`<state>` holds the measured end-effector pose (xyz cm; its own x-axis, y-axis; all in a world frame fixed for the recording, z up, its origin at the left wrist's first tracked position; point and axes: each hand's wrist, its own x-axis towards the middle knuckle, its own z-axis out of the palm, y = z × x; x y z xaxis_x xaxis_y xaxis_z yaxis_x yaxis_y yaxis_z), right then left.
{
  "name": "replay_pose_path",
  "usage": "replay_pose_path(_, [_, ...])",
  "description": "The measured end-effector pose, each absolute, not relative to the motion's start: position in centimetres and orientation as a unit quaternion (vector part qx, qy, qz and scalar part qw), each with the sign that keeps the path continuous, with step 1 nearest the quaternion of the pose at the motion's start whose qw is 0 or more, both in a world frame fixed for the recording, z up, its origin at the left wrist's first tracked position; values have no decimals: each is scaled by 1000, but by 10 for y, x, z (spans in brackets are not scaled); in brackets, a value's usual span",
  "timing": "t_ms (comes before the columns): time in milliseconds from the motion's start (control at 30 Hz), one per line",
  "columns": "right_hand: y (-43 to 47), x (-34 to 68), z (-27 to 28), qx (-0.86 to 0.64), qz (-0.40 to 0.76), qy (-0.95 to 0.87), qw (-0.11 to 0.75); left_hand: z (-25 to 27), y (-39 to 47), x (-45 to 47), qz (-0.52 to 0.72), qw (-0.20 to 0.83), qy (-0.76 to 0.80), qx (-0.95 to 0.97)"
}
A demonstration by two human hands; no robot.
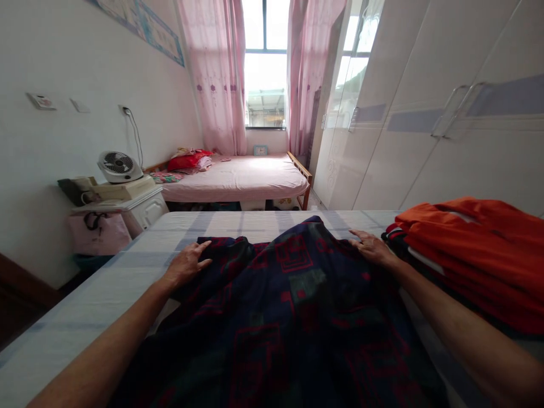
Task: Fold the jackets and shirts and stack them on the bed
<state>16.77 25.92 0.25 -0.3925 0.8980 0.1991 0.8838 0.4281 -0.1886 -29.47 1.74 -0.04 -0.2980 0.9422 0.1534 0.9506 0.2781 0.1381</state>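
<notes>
A dark navy garment with red and green square patterns (pixel 297 294) lies spread and rumpled across the bed in front of me. At its far left edge rests my left hand (pixel 187 265), thumb and fingers apart on the cloth. My right hand (pixel 373 248) touches the far right edge with fingers stretched out. The near part of the garment runs out of view at the bottom. What kind of garment it is I cannot tell. Just beyond my right hand lies a stack of folded clothes (pixel 476 249), bright orange on top.
The bed under the garment has a pale checked sheet (pixel 102 283). Ahead stands a second bed (pixel 250 175) with a pink sheet. At left a fan (pixel 120 165) sits on a white cabinet (pixel 147 209), beside a pink bag (pixel 100 235). White wardrobes (pixel 403 158) line the right side.
</notes>
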Motion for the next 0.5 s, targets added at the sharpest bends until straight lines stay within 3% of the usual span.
replay_pose_path(167, [260,161,-4,-542,31,-832,116,13,13,-287,-106,42,-812,-572])
replay_pose_path(367, [227,196,44,-570,46,-768,289,64,-33,-321,-226,89,-862,-445])
replay_pose_path(500, [217,202,83,-570,-27,-763,305,102,-38,-356,-323,77,-883,-333])
